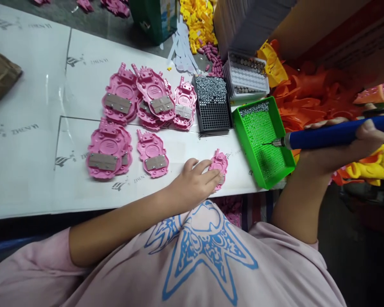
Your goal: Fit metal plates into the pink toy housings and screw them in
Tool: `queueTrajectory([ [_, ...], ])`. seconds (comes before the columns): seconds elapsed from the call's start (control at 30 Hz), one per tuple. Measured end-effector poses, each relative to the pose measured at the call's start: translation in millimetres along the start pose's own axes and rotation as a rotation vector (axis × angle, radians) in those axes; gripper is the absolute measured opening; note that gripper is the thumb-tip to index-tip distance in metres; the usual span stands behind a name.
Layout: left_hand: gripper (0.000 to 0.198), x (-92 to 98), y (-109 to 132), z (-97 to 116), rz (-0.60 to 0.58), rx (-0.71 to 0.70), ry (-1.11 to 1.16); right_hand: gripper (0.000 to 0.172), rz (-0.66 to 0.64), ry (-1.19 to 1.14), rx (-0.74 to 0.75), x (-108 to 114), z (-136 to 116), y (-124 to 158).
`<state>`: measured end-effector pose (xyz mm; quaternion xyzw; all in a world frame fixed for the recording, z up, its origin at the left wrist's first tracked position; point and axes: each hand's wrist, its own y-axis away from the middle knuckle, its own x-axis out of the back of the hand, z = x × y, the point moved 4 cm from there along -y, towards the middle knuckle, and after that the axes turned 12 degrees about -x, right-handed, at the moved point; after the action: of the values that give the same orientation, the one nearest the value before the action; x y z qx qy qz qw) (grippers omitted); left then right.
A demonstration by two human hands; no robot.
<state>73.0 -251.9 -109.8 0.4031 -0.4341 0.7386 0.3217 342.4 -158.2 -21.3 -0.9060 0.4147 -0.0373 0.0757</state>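
My left hand [196,179] rests on the white table sheet with its fingers laid over a pink plastic toy part [219,165], holding it down near the front edge. My right hand [345,147] grips a blue electric screwdriver [333,134] held level, its thin metal bit pointing left over a green screw tray [277,168] dotted with small holes. The bit tip hovers above the tray's middle. Further left lie several more pink parts with grey metal plates: two by the front [152,158] and a pile behind them [149,99].
A black tray of screws [213,104] and a white tray [248,76] stand behind the green one. Orange parts [307,98], yellow parts [200,21] and a cardboard box [323,30] crowd the right and back. White sheet [25,140] covers the table's left side.
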Motion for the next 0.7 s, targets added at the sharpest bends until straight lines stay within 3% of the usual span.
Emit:
queueTrajectory([
  [0.13, 0.031, 1.1, -0.6, -1.1, -0.009, 0.004, 0.009, 0.013, -0.117, -0.097, 0.103, 10.1, 14.5, -8.9],
  [0.47, 0.029, -1.2, 0.3, 0.3, 0.003, 0.007, 0.017, 0.021, -0.101, -0.081, 0.061, 1.3, 9.7, 4.1],
  [0.7, 0.030, 0.5, -0.3, -0.4, 0.001, -0.001, 0.003, 0.014, -0.128, -0.070, 0.087, 3.6, 9.8, 1.5],
])
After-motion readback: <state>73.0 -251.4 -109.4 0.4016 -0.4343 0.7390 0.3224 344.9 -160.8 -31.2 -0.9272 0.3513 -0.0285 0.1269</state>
